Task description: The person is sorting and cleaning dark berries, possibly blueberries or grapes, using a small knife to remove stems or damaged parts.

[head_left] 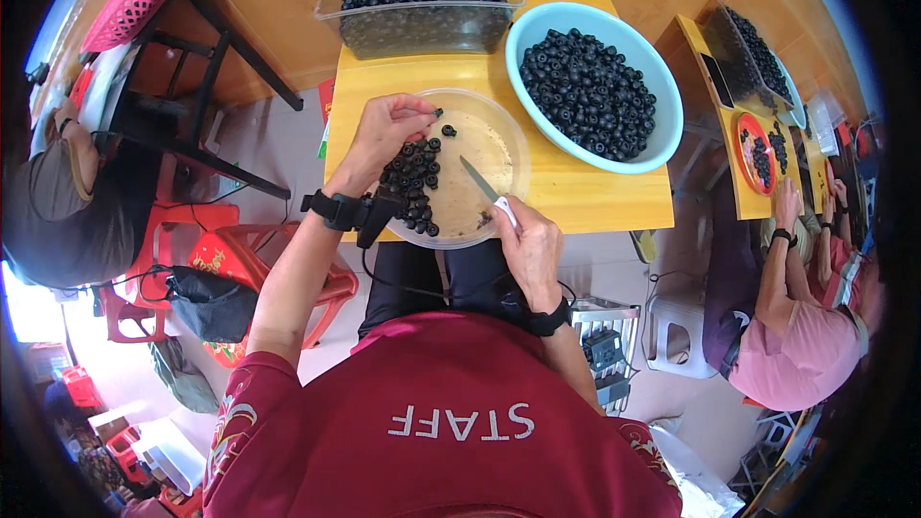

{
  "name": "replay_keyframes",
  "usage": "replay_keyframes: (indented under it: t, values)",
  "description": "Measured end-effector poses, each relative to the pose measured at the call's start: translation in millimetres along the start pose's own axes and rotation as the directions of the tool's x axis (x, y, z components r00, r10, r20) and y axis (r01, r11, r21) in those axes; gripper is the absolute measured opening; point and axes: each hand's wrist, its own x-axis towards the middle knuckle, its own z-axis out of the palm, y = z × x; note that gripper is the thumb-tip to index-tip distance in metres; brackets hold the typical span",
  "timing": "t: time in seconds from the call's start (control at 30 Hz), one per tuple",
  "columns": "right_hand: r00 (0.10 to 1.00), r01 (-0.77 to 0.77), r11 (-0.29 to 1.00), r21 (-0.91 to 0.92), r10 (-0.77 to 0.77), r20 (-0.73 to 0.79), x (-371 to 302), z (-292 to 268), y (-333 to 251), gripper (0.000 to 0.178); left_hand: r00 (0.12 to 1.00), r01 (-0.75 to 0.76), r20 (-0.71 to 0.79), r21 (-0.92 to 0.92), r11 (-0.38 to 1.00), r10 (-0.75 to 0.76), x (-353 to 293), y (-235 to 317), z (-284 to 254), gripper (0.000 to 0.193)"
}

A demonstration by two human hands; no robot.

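Observation:
My left hand (391,131) is over the far left of a round clear plastic tray (508,139), fingers closed in a pinch on a small black ring-like part (438,112). In my right hand (531,242), at the tray's near right edge, is a knife (480,177) with a white handle; its blade points away and to the left over the tray. A pile of black parts (413,173), round with a hole, lies on the tray's left side, partly under my left wrist. One loose black part (449,130) sits just beyond the pile. Dark scraps (484,220) lie near my right hand.
A light blue basin (514,67) full of black parts stands at the right of the yellow table (585,206). Behind is a clear bin (422,14) heaped with them. A red stool (230,259) stands left. Co-workers sit on both sides; a pink-shirted one (796,345) is right.

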Motion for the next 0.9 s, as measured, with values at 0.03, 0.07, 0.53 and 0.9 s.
replay_keyframes:
  t: [0.03, 0.07, 0.53, 0.9]
  values:
    - [1.000, -0.019, 0.999, 0.026, 0.019, -0.019, -0.2, 0.8, 1.0, 0.019, 1.000, 0.003, -0.004, 0.000, 1.000, -0.003, 4.9, -9.4, -4.6, 0.024]
    - [0.999, -0.035, 0.998, 0.053, 0.037, -0.037, 0.0, 1.5, 1.3, 0.019, 0.999, -0.039, -0.005, 0.131, 0.991, 0.040, 9.5, -16.4, -8.4, 0.022]
    - [0.995, -0.066, 0.993, 0.098, 0.072, -0.064, 0.5, 1.4, 2.9, 0.018, 0.860, -0.496, 0.358, 0.750, 0.438, 0.363, 60.8, -48.0, 22.5, 0.022]
    - [0.995, -0.027, 0.991, 0.130, 0.040, -0.096, 0.6, 3.9, 3.8, 0.020, 0.962, -0.007, 0.273, -0.018, 1.000, 0.011, 3.1, 11.6, 7.3, 0.016]
